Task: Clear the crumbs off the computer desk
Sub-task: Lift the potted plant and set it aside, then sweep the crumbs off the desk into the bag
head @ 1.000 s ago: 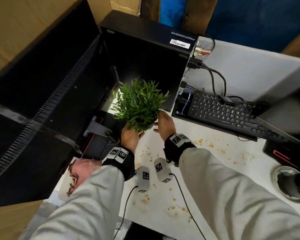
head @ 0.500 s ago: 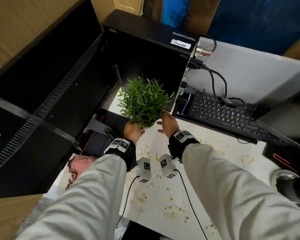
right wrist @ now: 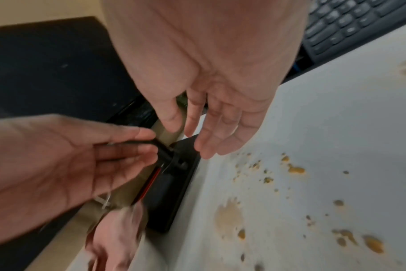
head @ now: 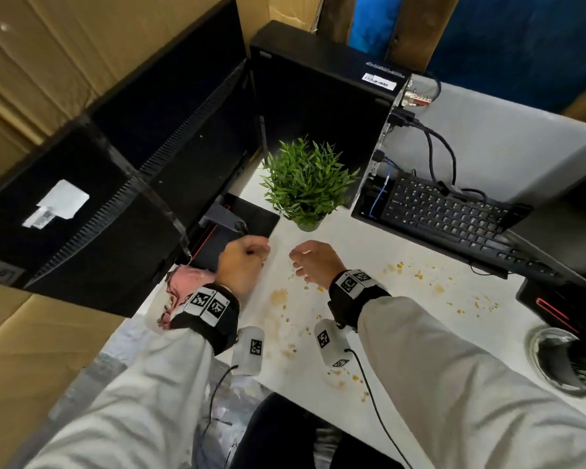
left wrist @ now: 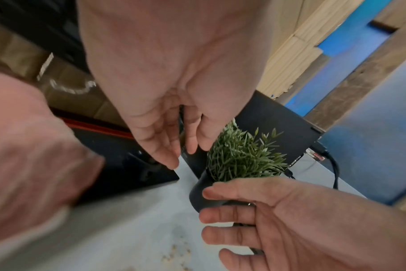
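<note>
Yellow-brown crumbs (head: 322,316) and smears lie scattered over the white desk (head: 369,252), and show close up in the right wrist view (right wrist: 294,170). A small green potted plant (head: 307,184) stands at the back between the monitor and the PC tower; its dark pot (left wrist: 201,192) rests on the desk. My left hand (head: 251,255) and right hand (head: 301,262) hover just in front of it, a little apart, fingers relaxed and holding nothing. A crumpled pink cloth (head: 186,282) lies at the desk's left edge beside my left wrist.
A black monitor (head: 115,157) looms on the left, its stand base (head: 237,228) by my left hand. The PC tower (head: 318,106) stands behind the plant, with a black keyboard (head: 454,214) and cables on the right. A second plant in a pot (head: 562,360) sits at the right edge.
The plant, held up in both hands before, now stands on the desk at the back. Both hands have let go and drawn back toward me.
</note>
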